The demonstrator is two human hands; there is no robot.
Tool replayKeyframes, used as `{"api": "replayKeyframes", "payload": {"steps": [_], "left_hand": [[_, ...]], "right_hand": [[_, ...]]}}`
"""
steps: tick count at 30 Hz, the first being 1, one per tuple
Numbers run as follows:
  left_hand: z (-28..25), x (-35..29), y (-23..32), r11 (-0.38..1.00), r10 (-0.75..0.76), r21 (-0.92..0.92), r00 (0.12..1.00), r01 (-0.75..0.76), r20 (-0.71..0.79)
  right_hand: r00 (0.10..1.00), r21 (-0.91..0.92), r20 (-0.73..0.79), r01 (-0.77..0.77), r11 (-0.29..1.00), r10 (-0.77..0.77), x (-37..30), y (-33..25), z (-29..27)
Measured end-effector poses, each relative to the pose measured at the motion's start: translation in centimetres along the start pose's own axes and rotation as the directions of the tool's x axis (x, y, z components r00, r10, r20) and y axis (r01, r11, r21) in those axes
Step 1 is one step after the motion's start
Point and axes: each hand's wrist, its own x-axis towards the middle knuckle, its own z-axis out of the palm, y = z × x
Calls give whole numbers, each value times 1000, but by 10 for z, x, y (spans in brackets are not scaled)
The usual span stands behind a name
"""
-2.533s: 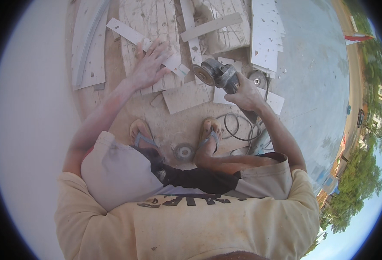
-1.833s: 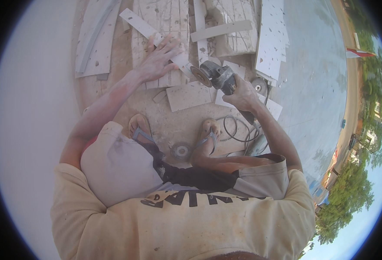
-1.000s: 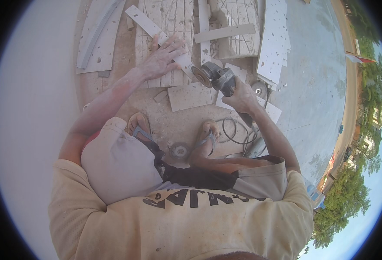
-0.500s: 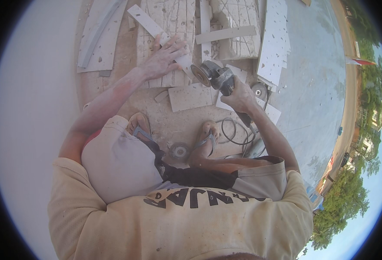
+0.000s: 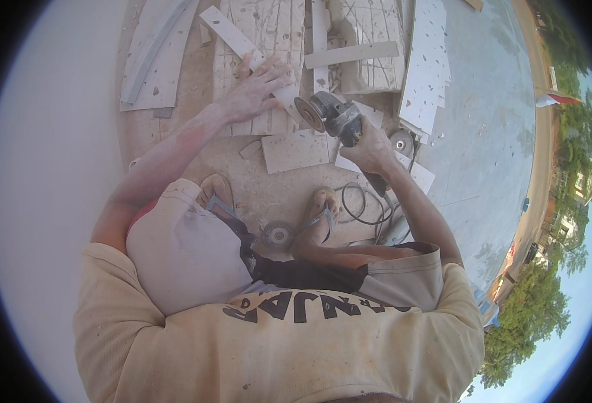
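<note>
A long, narrow white tile strip (image 5: 232,33) lies at a slant across a scored, dusty block (image 5: 269,23). Spread over its nearer part is my left hand (image 5: 255,91), fingers stretched out and pressing from above. My right hand (image 5: 371,146) is wrapped round the body of an angle grinder (image 5: 343,119). Its round disc (image 5: 309,114) stands tilted close to the strip's near end, right of my left thumb; whether disc and strip touch, I cannot tell. The palm side of my left hand is hidden.
A second scored block (image 5: 370,67) has a strip (image 5: 353,54) across it. Cut tile pieces (image 5: 296,151) lie in front. Between my feet rests a loose disc (image 5: 278,234), another (image 5: 401,141) beyond the grinder. A black cable (image 5: 353,208) coils beside my right foot. Long white panels (image 5: 425,60) lie right.
</note>
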Motion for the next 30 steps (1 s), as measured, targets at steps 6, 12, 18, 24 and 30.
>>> {"api": "replayKeyframes", "payload": {"steps": [6, 12, 18, 24, 30], "left_hand": [[-1, 0, 0, 1000, -3, -14, 1000, 3, 7], [1, 0, -1, 1000, -3, -29, 1000, 4, 6], [2, -1, -2, 1000, 12, 10, 1000, -12, -2], [0, 0, -1, 1000, 5, -4, 1000, -5, 6], [-1, 1, 0, 1000, -19, 1, 999, 19, 37]], "right_hand": [[1000, 13, -16, 8, 1000, -8, 4, 1, 5], [999, 28, -22, 24, 999, -24, 5, -2, 4], [999, 26, -34, 33, 999, -32, 8, 1, 9], [999, 26, -34, 39, 999, -39, 8, 1, 8], [999, 15, -30, 37, 999, -37, 6, 2, 8]]}}
